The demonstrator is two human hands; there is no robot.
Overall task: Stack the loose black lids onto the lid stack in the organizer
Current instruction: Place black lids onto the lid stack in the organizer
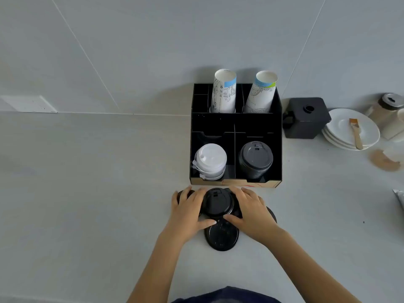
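Observation:
A black organizer [235,124] stands on the counter, with a stack of black lids [255,159] in its front right compartment. Several loose black lids lie on the counter just in front of it. My left hand [189,212] and my right hand [253,212] cup a loose black lid [217,202] from both sides, fingers curled against its rim. Another loose lid [222,236] lies upside down nearer to me. More lids are partly hidden under each hand.
White lids [211,160] fill the front left compartment, and two paper cup stacks [224,92] stand in the back ones. A black square container [306,118], white plates [354,130] with a brush, and a jar [387,108] sit to the right.

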